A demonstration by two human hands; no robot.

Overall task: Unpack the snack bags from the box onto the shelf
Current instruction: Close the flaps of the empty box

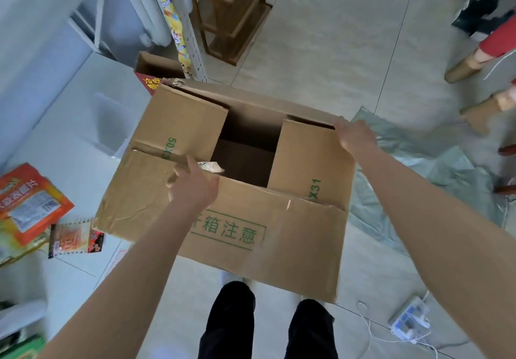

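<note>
Two hands are gripping one cardboard box (279, 233), top flaps half open, green print on the near flap. Both arms are reaching forward and down, nearly straight.

The left hand (192, 185) is sitting at the near flap's edge beside the opening, back of the hand up, fingers (174, 176) curling over the cardboard and holding it; they are blurred, so the exact grip is unclear. The right hand (356, 137) is stretching further out, fingers wrapping over the far right corner and holding it.

The box is hanging over the tiled floor (321, 51), above the person's black-trousered legs (231, 319). Its inside is showing dark, with only a scrap of tape (210, 166) at the opening's edge.

The snack bags are lying outside it, on the white surface (83, 141) at left: an orange bag (30, 205) and a small red packet (75, 238) just beside it.

A grey-green plastic sheet (424, 169) is lying right of the box and a power strip (410, 322) near the right forearm.
</note>
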